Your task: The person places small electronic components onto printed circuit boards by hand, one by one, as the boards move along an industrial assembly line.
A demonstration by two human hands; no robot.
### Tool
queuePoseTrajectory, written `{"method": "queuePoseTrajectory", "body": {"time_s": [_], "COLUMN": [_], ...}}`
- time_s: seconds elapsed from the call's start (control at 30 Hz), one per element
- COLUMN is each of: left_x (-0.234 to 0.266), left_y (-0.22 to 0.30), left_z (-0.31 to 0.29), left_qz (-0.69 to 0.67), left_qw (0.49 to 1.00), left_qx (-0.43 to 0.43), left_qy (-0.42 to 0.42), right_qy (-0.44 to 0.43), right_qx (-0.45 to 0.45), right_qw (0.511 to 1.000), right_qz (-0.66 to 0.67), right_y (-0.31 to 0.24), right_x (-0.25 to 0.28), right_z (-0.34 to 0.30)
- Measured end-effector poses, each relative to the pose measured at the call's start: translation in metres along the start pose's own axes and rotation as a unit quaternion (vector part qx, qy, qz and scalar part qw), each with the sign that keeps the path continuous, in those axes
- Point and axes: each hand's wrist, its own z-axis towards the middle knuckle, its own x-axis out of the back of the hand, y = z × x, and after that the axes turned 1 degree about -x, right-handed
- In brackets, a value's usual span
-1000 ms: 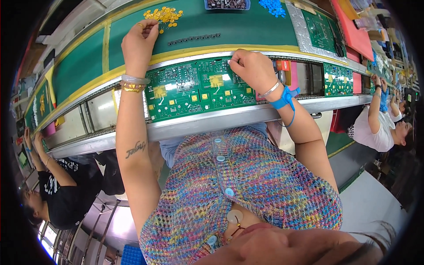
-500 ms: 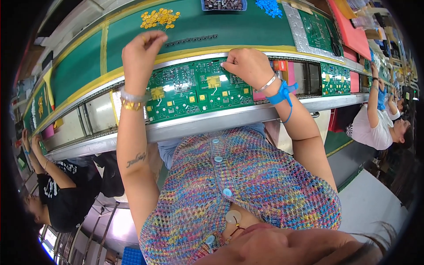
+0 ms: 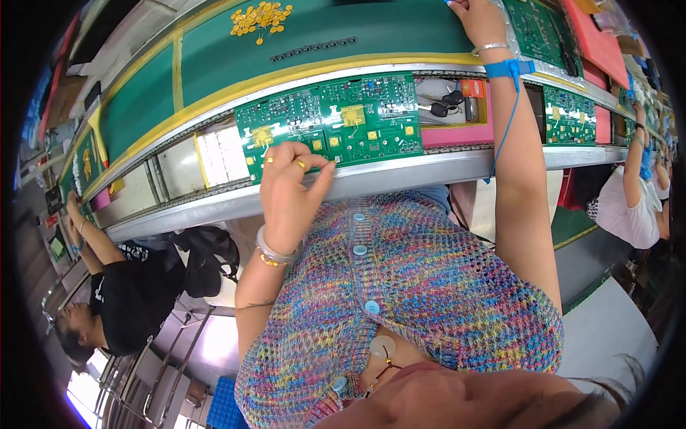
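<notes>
Two green circuit boards (image 3: 371, 109) lie side by side on the metal rails, carrying square yellow parts and small components. At their near edge is my left hand (image 3: 289, 189), with bent fingers and the thumb and forefinger brought together. Whatever may be between those tips is too small to make out. My right hand (image 3: 483, 25) reaches to the far right of the green mat (image 3: 400, 39), partly cut off by the picture's top. Its fingers are pinched, with a bit of blue (image 3: 449, 3) at the tips; whether they hold it is unclear.
Yellow disc components (image 3: 261, 20) lie loose on the mat, near a row of small black parts (image 3: 313, 49). Right of the boards, an open compartment holds black keys (image 3: 443, 104) and a red box (image 3: 471, 88). A metal rail (image 3: 386, 170) runs before me. Co-workers (image 3: 136, 297) sit along the line.
My left hand has come back from beside the yellow discs to the boards' near edge. My right hand has left the boards for the far right. One yellow disc lies apart from its pile.
</notes>
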Motion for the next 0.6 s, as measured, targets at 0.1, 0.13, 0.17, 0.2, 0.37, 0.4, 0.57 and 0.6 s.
{"method": "queuePoseTrajectory", "body": {"time_s": [0.1,0.13,0.17,0.2,0.37,0.4,0.57,0.6], "left_x": [-0.009,-0.011,-0.012,-0.013,-0.016,-0.017,-0.016,-0.016], "left_y": [0.004,0.004,0.005,0.005,0.005,0.005,0.011,0.012], "left_z": [-0.004,-0.004,-0.004,-0.004,-0.003,-0.002,0.0,0.0], "left_qz": [0.021,0.029,0.037,0.04,0.069,0.07,0.095,0.096], "left_qw": [1.0,0.999,0.999,0.999,0.998,0.997,0.995,0.995], "left_qx": [0.006,0.013,0.019,0.017,0.015,0.013,0.008,0.007], "left_qy": [0.002,0.006,0.01,0.005,-0.001,-0.005,-0.008,-0.01], "right_qy": [0.008,0.014,0.013,0.009,-0.017,-0.018,-0.021,-0.021], "right_qx": [0.017,0.031,0.025,0.021,-0.001,0.006,0.003,0.005], "right_qw": [0.999,0.999,0.999,0.998,0.996,0.995,0.994,0.994], "right_qz": [0.026,0.04,0.042,0.057,0.087,0.098,0.109,0.111], "right_y": [0.002,0.002,0.003,0.003,-0.012,-0.011,-0.012,-0.012], "right_x": [-0.004,-0.005,-0.006,-0.008,0.007,0.007,0.009,0.01], "right_z": [-0.002,-0.004,-0.005,-0.007,-0.011,-0.012,-0.012,-0.012]}}
